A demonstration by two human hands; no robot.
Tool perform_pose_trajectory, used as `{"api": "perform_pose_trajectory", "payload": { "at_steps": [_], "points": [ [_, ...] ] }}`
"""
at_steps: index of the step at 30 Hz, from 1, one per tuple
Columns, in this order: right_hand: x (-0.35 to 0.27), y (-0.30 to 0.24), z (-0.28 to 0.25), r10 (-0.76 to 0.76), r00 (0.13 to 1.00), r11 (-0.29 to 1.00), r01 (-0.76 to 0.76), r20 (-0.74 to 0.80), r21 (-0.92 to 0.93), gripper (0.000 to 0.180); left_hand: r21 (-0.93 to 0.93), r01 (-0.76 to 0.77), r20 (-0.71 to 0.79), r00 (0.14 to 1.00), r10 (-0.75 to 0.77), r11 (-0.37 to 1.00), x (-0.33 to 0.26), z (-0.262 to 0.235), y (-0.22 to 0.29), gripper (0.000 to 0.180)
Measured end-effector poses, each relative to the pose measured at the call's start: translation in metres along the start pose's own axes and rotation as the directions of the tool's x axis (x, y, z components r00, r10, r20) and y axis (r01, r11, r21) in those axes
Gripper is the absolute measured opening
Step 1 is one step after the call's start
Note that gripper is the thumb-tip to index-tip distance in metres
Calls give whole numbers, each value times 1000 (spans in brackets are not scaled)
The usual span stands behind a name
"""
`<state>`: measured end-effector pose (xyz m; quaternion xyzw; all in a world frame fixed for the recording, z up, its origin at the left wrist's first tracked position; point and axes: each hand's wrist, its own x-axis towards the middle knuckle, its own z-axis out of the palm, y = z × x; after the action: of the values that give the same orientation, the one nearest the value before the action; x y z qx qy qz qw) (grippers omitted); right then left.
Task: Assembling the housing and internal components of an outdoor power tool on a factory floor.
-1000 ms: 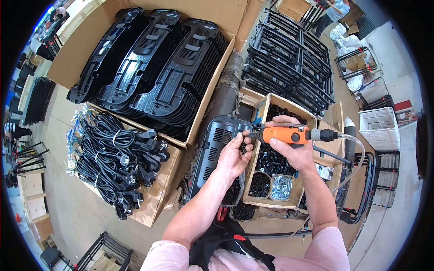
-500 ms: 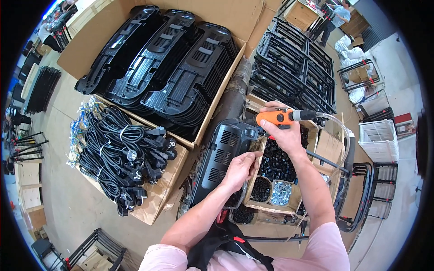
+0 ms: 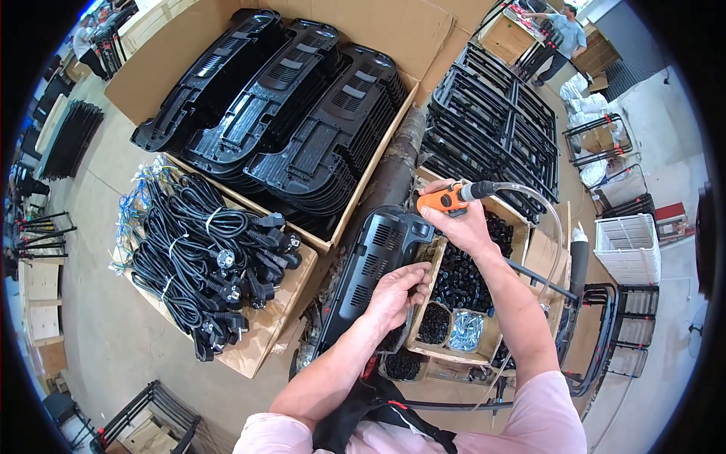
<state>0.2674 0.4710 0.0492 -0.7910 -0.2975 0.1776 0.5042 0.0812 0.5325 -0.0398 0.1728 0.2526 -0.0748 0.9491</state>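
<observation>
My right hand (image 3: 465, 227) is wrapped round an orange and black air screwdriver (image 3: 441, 201) with a clear hose at its back end. The driver is at the far end of a long black plastic housing (image 3: 370, 261) with vent slots; its tip is hidden. Close to the housing's right side, my left hand (image 3: 395, 296) has its fingers curled and thumb pressed in; anything between them is too small to tell. Beside it sits a divided wooden tray (image 3: 454, 354) holding small black plastic parts (image 3: 463, 272), dark screws (image 3: 434, 324) and silver screws (image 3: 466, 331).
Left of the housing, bundled black power cords (image 3: 204, 250) lie on a cardboard box (image 3: 261, 340). A large carton (image 3: 370, 193) behind holds stacked black panels (image 3: 302, 113). Black metal frames (image 3: 491, 129) are stacked far right. A white crate (image 3: 628, 250) and a person (image 3: 563, 45) are beyond.
My right hand and the screwdriver have shifted left, toward the housing's far end. My left hand has dropped slightly nearer, its outstretched forefinger now more curled. The view has moved a little.
</observation>
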Motion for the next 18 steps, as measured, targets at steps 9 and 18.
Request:
{"api": "perform_pose_trajectory", "payload": {
  "at_steps": [9, 18],
  "points": [
    [0, 5, 3, 8, 1000, 999, -8, 5, 34, 35, -45, 18, -19, 1000, -19, 999, -4, -5, -7, 25],
    [-37, -39, -2, -8, 1000, 976, 12, -21, 218, 51, -253, -124, -241, 969, 62, 960, 3, -7, 20, 24]
  ]
}}
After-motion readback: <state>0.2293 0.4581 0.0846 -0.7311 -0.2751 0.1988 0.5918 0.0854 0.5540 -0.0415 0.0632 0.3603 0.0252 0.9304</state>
